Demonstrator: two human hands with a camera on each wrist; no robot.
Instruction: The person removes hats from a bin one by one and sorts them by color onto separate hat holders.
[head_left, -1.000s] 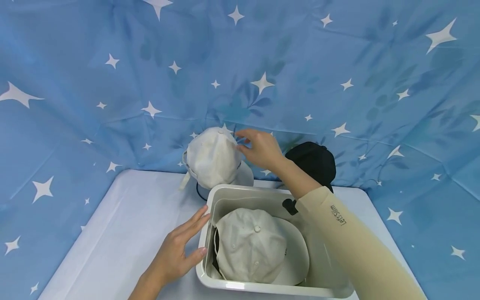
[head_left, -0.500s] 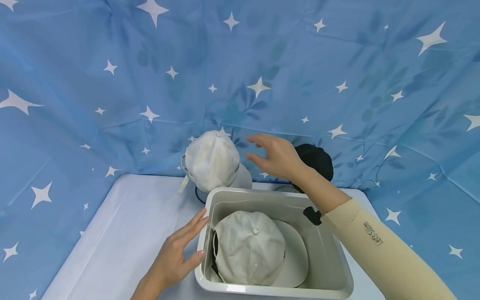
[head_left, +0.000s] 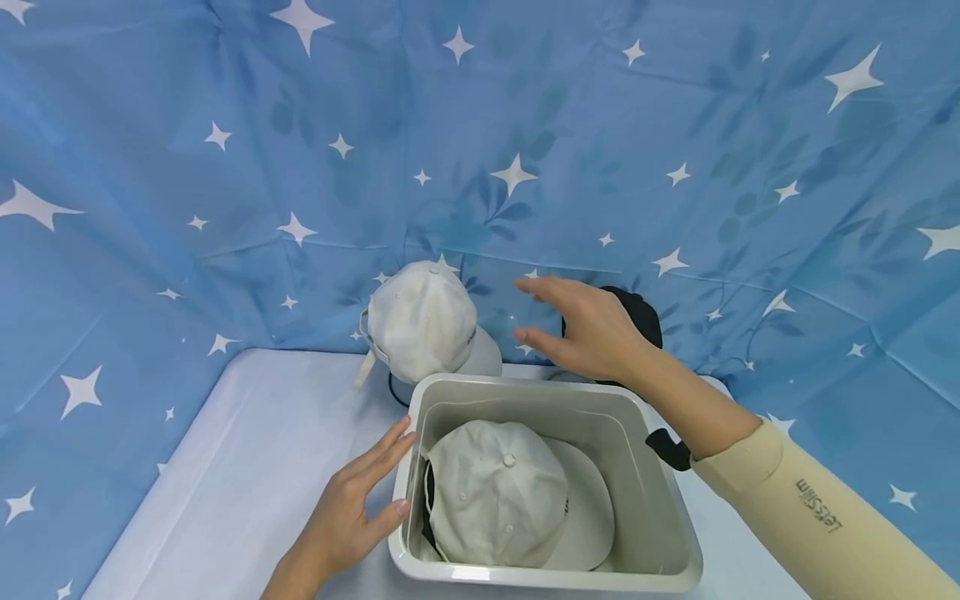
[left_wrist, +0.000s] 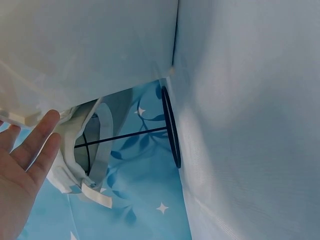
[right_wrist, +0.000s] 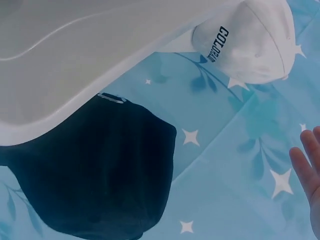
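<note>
Right hand [head_left: 588, 329] had loose, empty fingers beyond the bin [head_left: 645, 508], well apart from the pale cap [head_left: 422, 323] behind it. Left hand [head_left: 347, 508] had straight fingers at the bin's left rim. I counted one bin, two pale caps (second pale cap [head_left: 498, 492] inside it) and one black cap [head_left: 647, 315] behind it.

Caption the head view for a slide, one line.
Left hand at the rim of a bin holding a cream cap; right hand, empty, partly hiding a black cap; white cap behind the bin.
</note>
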